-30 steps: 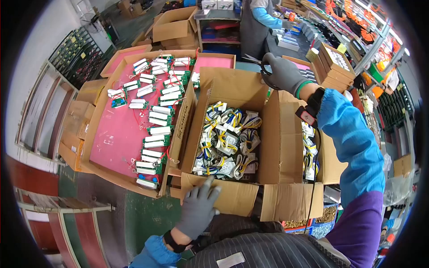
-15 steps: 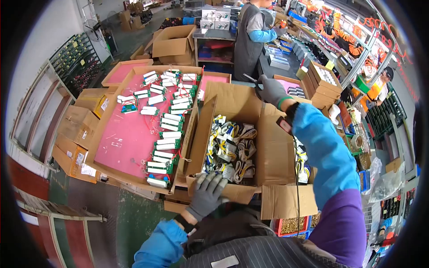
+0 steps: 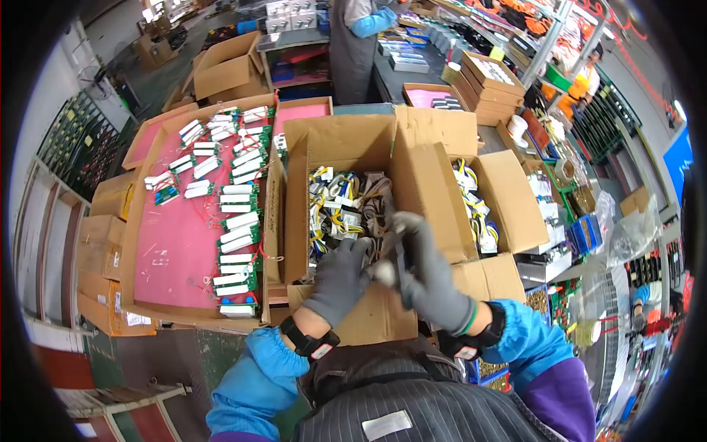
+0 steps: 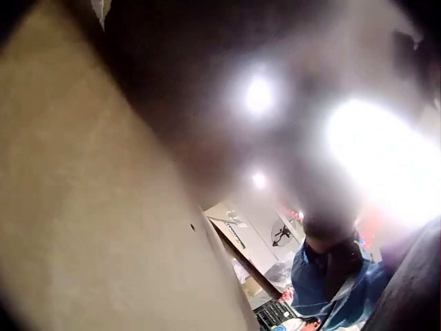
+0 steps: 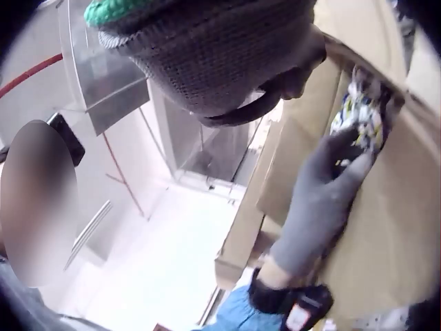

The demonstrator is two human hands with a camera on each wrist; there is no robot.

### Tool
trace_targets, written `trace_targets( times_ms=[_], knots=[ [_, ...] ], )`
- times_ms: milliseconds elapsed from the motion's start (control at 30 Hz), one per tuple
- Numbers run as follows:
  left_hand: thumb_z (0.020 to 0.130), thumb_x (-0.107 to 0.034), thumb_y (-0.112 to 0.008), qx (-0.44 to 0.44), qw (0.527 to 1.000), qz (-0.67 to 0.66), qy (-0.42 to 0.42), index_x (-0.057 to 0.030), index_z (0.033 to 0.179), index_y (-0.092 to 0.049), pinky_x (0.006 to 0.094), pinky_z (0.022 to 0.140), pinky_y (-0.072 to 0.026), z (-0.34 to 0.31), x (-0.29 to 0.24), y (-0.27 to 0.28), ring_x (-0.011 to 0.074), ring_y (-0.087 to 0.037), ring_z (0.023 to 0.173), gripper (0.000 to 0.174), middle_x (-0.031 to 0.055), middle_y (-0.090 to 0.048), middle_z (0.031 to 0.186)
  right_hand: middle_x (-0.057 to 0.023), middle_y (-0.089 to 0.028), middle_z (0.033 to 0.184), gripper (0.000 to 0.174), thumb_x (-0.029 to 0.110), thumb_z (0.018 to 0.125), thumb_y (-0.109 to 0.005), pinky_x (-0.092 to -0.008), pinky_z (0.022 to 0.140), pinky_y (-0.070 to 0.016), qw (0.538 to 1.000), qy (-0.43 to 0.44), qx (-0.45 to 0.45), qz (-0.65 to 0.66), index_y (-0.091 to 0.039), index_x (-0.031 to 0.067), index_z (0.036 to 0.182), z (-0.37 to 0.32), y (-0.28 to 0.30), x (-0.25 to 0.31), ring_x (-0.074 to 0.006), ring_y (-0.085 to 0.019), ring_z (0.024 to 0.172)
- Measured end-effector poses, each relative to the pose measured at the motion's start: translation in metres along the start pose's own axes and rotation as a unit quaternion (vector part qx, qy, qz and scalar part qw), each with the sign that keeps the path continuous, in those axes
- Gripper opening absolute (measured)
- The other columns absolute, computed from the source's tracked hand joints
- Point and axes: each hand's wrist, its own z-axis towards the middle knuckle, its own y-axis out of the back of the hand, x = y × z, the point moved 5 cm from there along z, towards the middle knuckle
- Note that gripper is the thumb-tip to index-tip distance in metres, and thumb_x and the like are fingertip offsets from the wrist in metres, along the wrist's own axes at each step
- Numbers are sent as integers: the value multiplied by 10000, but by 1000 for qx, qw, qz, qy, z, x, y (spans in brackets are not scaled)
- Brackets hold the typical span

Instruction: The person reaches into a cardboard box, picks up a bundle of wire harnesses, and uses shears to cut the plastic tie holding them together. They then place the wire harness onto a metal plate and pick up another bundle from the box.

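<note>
Inside the open cardboard box (image 3: 341, 127) lie bundled cable harnesses (image 3: 339, 214) with white connectors and yellow, blue and grey wires. My gloved left hand (image 3: 339, 280) reaches over the near edge with its fingers bent at the harnesses. In the right wrist view that left hand (image 5: 317, 207) has its thumb and fingers apart at a bundle; I cannot tell whether they grip it. My gloved right hand (image 3: 434, 283), blurred, is over the box's near right corner. It grips scissors, whose black handle (image 5: 241, 114) shows below the glove in the right wrist view.
Left of the box, a pink-lined tray (image 3: 177, 258) holds rows of green circuit boards with white parts. A second carton (image 3: 508, 191) with more harnesses adjoins on the right. Stacked boxes (image 3: 99, 250) stand at far left. Another person (image 3: 353, 55) works at a bench behind.
My right hand has come down from the box's far corner with the scissors to the near side, close to my left hand. The left hand has moved from the near flap to the harnesses.
</note>
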Motion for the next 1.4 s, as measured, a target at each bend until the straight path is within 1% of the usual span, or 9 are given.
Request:
trace_targets(
  times_ms=[67, 200, 267, 433, 667, 767, 867, 1100, 1400],
  knots=[
    [856, -186, -708, -8, 1000, 28, 3, -77, 1290, -581, 466, 743, -523, 0, -1, 0, 371, -650, 855, 465, 149, -640, 1010, -142, -614, 996, 422, 211, 986, -663, -376, 723, -524, 988, -80, -93, -97, -456, 76, 1329, -4, 33, -30, -265, -654, 816],
    [848, -216, -711, 40, 998, 53, 11, -81, 1319, -571, 465, 742, -520, 5, 0, -7, 355, -661, 855, 510, 137, -666, 996, -63, -611, 925, 402, 352, 1026, -607, -337, 686, -538, 948, -243, -77, 191, -472, 86, 1296, -13, 63, -80, -173, -648, 766],
    [841, -214, -715, 42, 997, 56, 17, -79, 1322, -568, 463, 743, -520, 9, 0, -8, 350, -665, 854, 521, 132, -675, 977, -33, -593, 888, 471, 520, 1029, -521, -321, 677, -539, 876, -293, 128, 361, -499, 103, 1246, -26, 47, -71, -165, -645, 746],
    [824, -200, -711, 29, 998, 2, 47, -68, 1274, -607, 454, 744, -519, 9, 6, -9, 334, -671, 841, 480, 130, -690, 943, -26, -594, 868, 522, 645, 992, -477, -337, 678, -533, 764, -469, 196, 398, -526, 132, 1073, -73, 4, -69, -175, -625, 728],
    [820, -132, -676, 34, 996, -53, 61, -56, 1252, -603, 483, 835, -524, 13, 1, -3, 391, -644, 963, 444, 186, -610, 1103, -9, -598, 854, 596, 623, 1022, -425, -252, 631, -473, 719, -467, 190, 478, -579, 108, 1278, -73, -11, -63, -108, -576, 697],
    [812, -110, -668, 9, 998, -61, 20, -38, 1248, -606, 439, 837, -517, 19, 5, -6, 373, -619, 975, 445, 196, -581, 1106, -11, -583, 837, 593, 651, 1008, -432, -262, 617, -451, 699, -504, 149, 485, -604, 108, 1173, -75, -18, -58, -115, -544, 670],
    [797, -86, -656, 33, 995, -96, -6, -27, 1239, -605, 448, 877, -508, 25, 5, -6, 398, -602, 994, 449, 214, -581, 1114, -15, -553, 793, 482, 591, 1036, -443, -299, 666, -482, 735, -483, 115, 462, -571, 130, 1096, -76, -23, -62, -153, -568, 689],
    [813, -69, -641, 54, 994, -98, -9, -8, 1188, -615, 457, 886, -494, 32, 7, -7, 417, -590, 991, 380, 219, -600, 1073, -13, -543, 810, 446, 572, 1030, -482, -289, 660, -476, 701, -473, 67, 530, -542, 134, 1083, -72, -40, -59, -138, -549, 687],
    [840, -102, -672, 44, 987, -151, 15, 28, 1068, -636, 445, 768, -524, 38, 14, -8, 383, -654, 848, 265, 222, -663, 948, -1, -520, 865, 552, 565, 1034, -480, -253, 609, -458, 821, -419, 38, 385, -523, 81, 1296, -75, -40, -49, -76, -507, 680]
  ],
)
